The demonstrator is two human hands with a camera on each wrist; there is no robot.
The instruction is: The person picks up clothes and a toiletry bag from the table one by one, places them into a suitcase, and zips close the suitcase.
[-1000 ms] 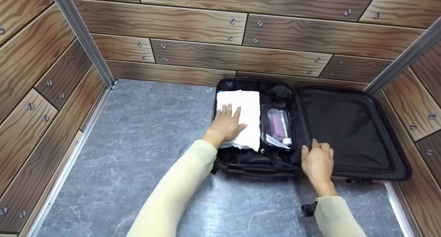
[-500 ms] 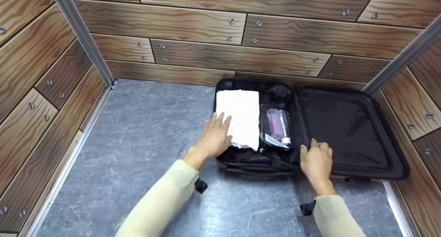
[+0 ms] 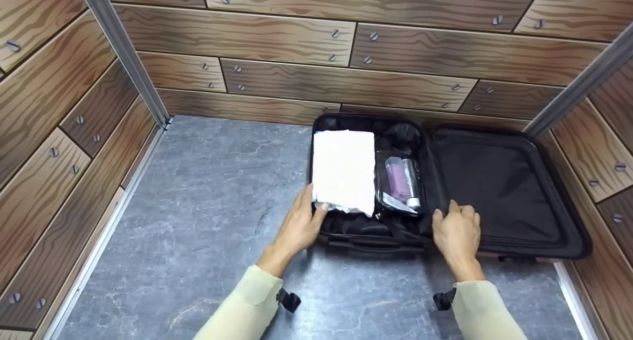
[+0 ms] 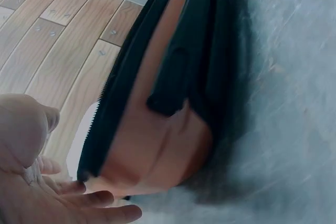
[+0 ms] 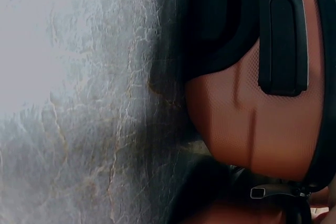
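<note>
An open suitcase [image 3: 499, 182] with black lining lies on the floor, its lid folded to the right. Both wrist views show its orange shell [image 4: 147, 153]. A white folded cloth-like bundle [image 3: 343, 169] fills the left of the packed half. Beside it sits a clear black-edged pouch with a purple item [image 3: 397, 179] and a white-capped bottle [image 3: 410, 179]. My left hand [image 3: 299, 221], fingers extended, is at the near left corner of the case. My right hand [image 3: 457, 233] grips the near rim by the hinge; its fingertips are mostly hidden.
Grey marble-look floor [image 3: 227, 182] extends left and in front of the case. Wood-patterned walls [image 3: 277, 78] enclose three sides, with the case close to the back one. A zipper pull [image 5: 278, 193] hangs near the hinge in the right wrist view.
My left hand has come off the white bundle, moving toward me and left to the case's near left corner. The right hand stays at the hinge.
</note>
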